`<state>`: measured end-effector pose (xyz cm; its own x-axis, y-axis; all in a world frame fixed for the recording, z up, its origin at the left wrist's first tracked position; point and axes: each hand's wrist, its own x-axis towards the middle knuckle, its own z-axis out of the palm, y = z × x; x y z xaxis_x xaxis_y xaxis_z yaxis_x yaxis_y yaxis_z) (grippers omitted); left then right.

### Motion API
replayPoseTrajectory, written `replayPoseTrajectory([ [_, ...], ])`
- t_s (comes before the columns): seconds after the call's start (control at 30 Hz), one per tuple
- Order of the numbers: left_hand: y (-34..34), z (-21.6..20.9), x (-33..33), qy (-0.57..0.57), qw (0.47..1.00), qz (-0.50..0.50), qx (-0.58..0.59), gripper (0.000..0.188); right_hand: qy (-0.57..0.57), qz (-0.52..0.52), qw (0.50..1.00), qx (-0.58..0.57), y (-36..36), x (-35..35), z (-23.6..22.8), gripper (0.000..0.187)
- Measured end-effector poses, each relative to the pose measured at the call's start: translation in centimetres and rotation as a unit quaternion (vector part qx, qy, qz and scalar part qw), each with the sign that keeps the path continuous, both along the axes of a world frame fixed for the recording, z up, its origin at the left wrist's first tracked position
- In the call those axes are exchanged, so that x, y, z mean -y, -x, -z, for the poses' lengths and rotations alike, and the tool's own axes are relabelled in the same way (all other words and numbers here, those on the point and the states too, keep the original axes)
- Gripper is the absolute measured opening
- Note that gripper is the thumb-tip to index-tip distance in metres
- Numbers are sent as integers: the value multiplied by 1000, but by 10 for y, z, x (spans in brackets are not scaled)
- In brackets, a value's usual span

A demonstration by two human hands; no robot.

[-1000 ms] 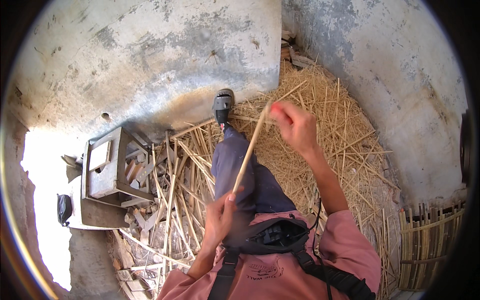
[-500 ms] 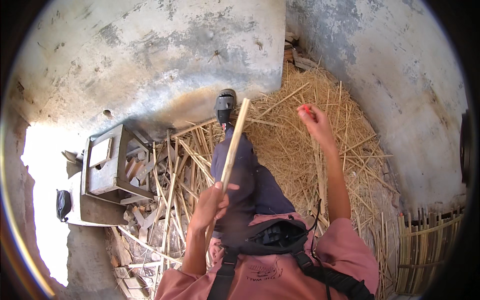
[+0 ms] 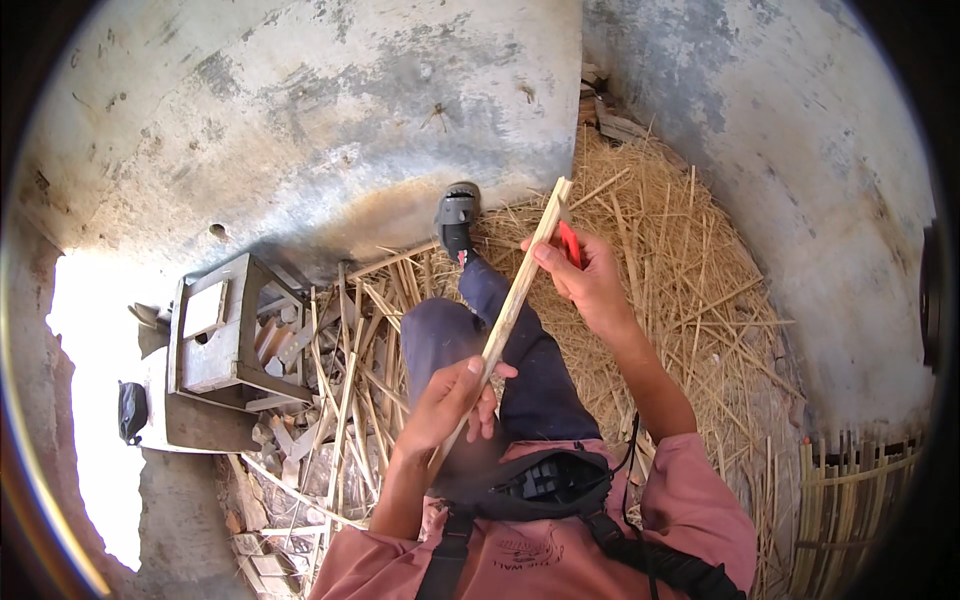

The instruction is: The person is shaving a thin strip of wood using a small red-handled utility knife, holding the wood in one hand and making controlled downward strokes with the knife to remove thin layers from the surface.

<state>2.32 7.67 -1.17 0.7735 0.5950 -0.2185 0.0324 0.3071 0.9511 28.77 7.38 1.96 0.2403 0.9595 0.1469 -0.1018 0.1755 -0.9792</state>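
left hand [image 3: 455, 395] grips bamboo strip [image 3: 515, 300] low, right hand [image 3: 585, 275] near its top.

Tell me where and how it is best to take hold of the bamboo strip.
Probably at its bare middle, coming from the side across its width. The bamboo strip is long, thin and slanted; the left hand already holds its lower end, and the right hand, with a red-handled tool, is at its top.
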Motion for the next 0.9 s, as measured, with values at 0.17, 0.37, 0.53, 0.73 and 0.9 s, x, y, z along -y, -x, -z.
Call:
replayPoseTrajectory([
  [0.17,-9,1,-10,-46,999,-5,-23,49,-24,13,999,30,3,-16,-6,31],
  [0.37,-20,-7,-25,-43,998,-41,-23,45,-74,35,995,61,-3,-20,20,30],
  [0.53,-25,-6,-41,-34,998,-50,-9,44,-118,50,941,313,3,-5,25,26],
  [0.73,-31,-3,-51,20,997,-62,34,43,-177,38,907,381,10,-11,42,31],
  [0.9,-33,-2,-58,47,996,-64,50,32,-190,58,900,389,10,-18,56,34],
])
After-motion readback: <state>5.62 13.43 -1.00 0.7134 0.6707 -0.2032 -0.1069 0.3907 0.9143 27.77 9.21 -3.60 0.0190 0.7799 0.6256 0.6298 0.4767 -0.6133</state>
